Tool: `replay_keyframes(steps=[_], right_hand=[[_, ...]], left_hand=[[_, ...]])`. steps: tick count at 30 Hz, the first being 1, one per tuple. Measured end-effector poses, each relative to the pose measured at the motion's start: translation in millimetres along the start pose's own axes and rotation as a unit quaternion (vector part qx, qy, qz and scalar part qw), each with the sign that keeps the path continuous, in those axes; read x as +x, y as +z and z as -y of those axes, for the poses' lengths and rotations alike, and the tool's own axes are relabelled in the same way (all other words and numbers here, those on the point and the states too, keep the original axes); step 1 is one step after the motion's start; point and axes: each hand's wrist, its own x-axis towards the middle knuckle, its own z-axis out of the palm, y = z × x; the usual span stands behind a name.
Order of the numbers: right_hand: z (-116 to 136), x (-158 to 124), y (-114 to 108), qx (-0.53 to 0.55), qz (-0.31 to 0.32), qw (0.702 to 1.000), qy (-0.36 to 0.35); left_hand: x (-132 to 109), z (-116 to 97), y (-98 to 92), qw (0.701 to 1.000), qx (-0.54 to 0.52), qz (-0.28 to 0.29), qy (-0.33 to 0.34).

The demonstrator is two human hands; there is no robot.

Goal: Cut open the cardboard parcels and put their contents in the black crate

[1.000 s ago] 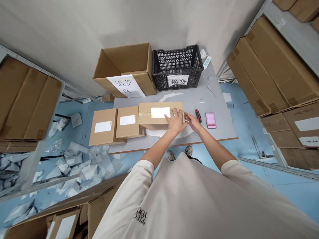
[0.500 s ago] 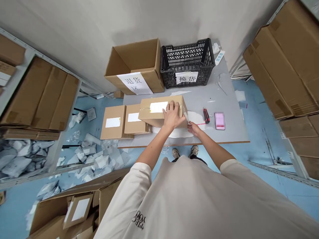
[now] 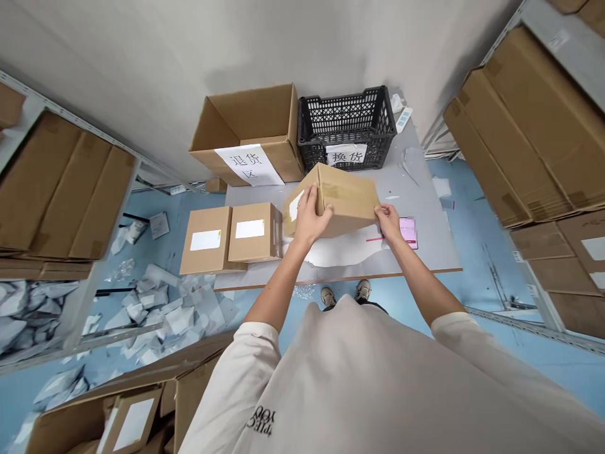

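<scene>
A taped brown cardboard box (image 3: 350,195) is tilted above the table, its white label turned to the left. My left hand (image 3: 311,219) grips its left part, thumb on the taped face and fingers over the labelled one. At the box's lower right corner, my right hand (image 3: 388,222) pinches the edge with bent fingers. White sheet material (image 3: 335,249) lies on the table under the box. Just right of my right hand is a phone (image 3: 408,232) with a pink screen. Two more labelled boxes, a nearer-middle one (image 3: 250,246) and a left one (image 3: 203,258), stand to the left.
At the back of the grey table (image 3: 416,189) stand an open carton (image 3: 246,104) and a black plastic crate (image 3: 347,120), both with paper signs. Shelves with cartons (image 3: 524,132) flank both sides. Wrapped parcels (image 3: 179,315) lie on the floor at left, near a large carton (image 3: 189,391).
The box has been turned and tilted, so its taped face shows and its label points left. My right hand has moved up and right onto its corner. The red cutter is now hidden.
</scene>
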Motion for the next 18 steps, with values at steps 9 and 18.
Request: replay_keyframes(steps=[9, 18], right_hand=[[40, -1, -42, -0.078, -0.053, 0.986, -0.137], [45, -27, -15, -0.085, -0.023, 0.986, -0.138]], left_hand=[[-17, 9, 27.0, 0.991, -0.116, 0.019, -0.069], [-22, 13, 15.9, 0.996, -0.005, -0.041, -0.076]])
